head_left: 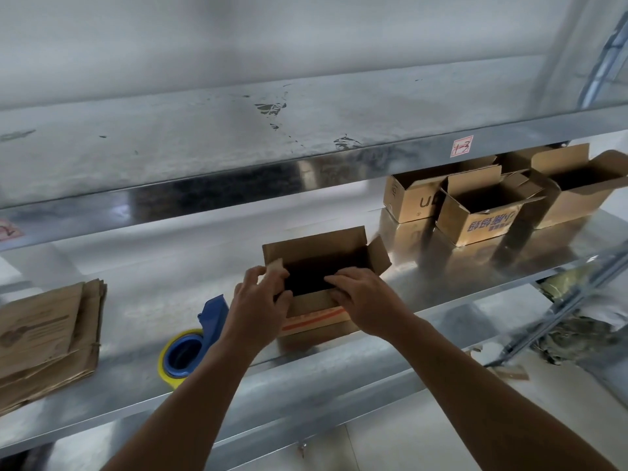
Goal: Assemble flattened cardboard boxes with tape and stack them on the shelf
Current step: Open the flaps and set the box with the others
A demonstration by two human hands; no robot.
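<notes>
A small brown cardboard box (317, 246) stands open-topped on the metal shelf (153, 280), its far and right flaps up. My left hand (258, 300) grips the box's left flap and near-left corner, thumb over the edge. My right hand (360, 300) lies on the near flap with its fingers hooked over the rim into the dark opening. A blue tape dispenser (214, 317) with a yellow tape roll (170, 365) lies just left of the box. A stack of flattened boxes (44, 338) rests at the shelf's left end.
Three assembled open boxes (482, 212) stand grouped at the shelf's right end. An upper metal shelf (238, 185) overhangs the work area. Crumpled material (577, 334) lies on a lower level at the right, past the shelf edge.
</notes>
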